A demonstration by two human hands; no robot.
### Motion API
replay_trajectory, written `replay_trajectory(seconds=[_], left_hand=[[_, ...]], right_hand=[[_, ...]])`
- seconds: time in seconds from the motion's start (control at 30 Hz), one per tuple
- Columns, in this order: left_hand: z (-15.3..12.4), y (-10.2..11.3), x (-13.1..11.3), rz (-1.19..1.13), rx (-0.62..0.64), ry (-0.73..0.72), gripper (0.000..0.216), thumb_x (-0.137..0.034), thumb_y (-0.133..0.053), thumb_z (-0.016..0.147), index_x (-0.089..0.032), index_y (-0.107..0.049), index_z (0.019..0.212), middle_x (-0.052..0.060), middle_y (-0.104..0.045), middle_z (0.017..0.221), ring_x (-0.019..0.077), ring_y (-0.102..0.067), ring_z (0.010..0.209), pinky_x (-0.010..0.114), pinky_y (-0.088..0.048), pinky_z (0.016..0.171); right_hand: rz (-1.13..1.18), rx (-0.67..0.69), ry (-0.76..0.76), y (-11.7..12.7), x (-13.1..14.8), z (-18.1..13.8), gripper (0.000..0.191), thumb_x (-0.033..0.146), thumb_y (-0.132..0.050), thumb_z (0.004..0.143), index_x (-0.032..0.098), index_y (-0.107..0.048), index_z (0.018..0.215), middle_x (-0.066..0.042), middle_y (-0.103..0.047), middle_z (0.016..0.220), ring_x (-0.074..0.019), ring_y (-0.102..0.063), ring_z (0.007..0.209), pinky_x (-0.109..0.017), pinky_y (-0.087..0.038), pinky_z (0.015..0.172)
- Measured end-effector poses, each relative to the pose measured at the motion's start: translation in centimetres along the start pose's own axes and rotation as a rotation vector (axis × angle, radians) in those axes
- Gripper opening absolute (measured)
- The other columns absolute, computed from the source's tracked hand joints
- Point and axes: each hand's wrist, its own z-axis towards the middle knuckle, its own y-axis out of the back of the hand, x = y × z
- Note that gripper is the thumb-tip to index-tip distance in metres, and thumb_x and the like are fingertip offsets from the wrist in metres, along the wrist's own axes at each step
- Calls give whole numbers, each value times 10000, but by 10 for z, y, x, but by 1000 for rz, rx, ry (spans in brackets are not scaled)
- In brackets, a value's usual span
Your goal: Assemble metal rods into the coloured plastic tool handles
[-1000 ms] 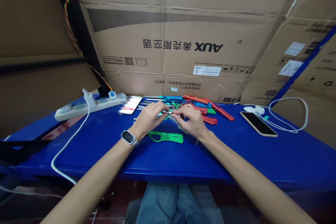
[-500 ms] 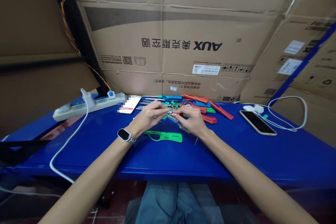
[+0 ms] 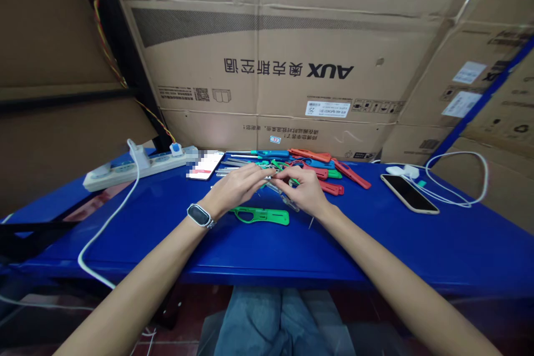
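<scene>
My left hand (image 3: 238, 186) and my right hand (image 3: 303, 189) meet above the blue table (image 3: 175, 233), fingertips pinched together on a small metal and clear part (image 3: 275, 183) that I cannot make out fully. A watch (image 3: 199, 214) sits on my left wrist. Just in front of my hands lies a green plastic handle piece (image 3: 261, 215). Behind them is a pile of red, blue and green plastic handle pieces (image 3: 321, 169) and several metal rods (image 3: 231, 166).
A white power strip (image 3: 137, 167) with a white cable (image 3: 104, 228) lies at the back left. One phone (image 3: 205, 164) is behind my left hand, another phone (image 3: 409, 193) with a white charging cable (image 3: 459, 178) at the right. Cardboard boxes (image 3: 292, 67) stand behind the table.
Both hands stay pinched together on the small part; the left fingers have shifted slightly. The view has moved a little.
</scene>
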Motion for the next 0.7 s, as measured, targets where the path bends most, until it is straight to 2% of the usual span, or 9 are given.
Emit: replay_trajectory(seconds=[0.1, 0.23, 0.3, 0.43, 0.53, 0.63, 0.7], left_hand=[[0, 0, -1, -10, 14, -4, 265, -188, -423, 1021, -175, -587, 1229, 92, -683, 973, 199, -646, 900, 334, -547, 770], [-1, 0, 1, -63, 28, 62, 217, -195, -426, 1024, -168, -578, 1176, 93, -687, 1019, 192, -656, 920, 326, -543, 785], [-2, 0, 3, -79, 23, 106, 194, -213, -431, 1025, -176, -576, 1150, 89, -687, 1036, 194, -659, 940, 334, -542, 809], [-3, 2, 7, -82, 48, 182, 188, -240, -440, 1022, -188, -571, 1146, 89, -687, 1039, 207, -659, 944, 352, -531, 819], [-4, 4, 7, -110, 77, 219, 170, -232, -460, 1007, -194, -574, 1127, 79, -691, 1015, 209, -660, 908, 337, -517, 786], [-4, 6, 5, -145, 93, 251, 156, -214, -471, 992, -192, -574, 1106, 64, -690, 956, 191, -649, 815, 301, -487, 704], [-3, 7, 3, -167, 112, 261, 145, -203, -468, 985, -189, -573, 1085, 52, -682, 912, 173, -629, 742, 277, -456, 647]], right_hand=[[50, -4, -75, -1, -1, -1, 123, 305, -677, 866, 207, -735, 820, -27, -725, 761, -176, -653, 699, -316, -509, 704], [13, 28, -91, 1, -4, -2, 166, 280, -779, 762, 205, -742, 906, -53, -700, 886, -208, -652, 870, -358, -520, 824], [27, 67, -118, 2, -5, -2, 106, 253, -744, 787, 201, -733, 878, -55, -698, 912, -208, -650, 899, -373, -512, 862], [246, 167, -252, 4, -9, -2, 130, 287, -616, 888, 178, -686, 908, -26, -704, 804, -166, -652, 740, -312, -522, 720], [382, 204, -319, 5, -14, -2, 194, 332, -634, 874, 169, -651, 978, -6, -670, 746, -145, -625, 651, -279, -508, 630], [457, 243, -351, 6, -18, -4, 272, 332, -709, 808, 183, -629, 1022, -15, -673, 828, -144, -634, 694, -273, -518, 633], [498, 302, -389, 8, -19, -6, 344, 297, -747, 761, 191, -614, 1060, -15, -668, 867, -153, -653, 767, -287, -536, 697]])
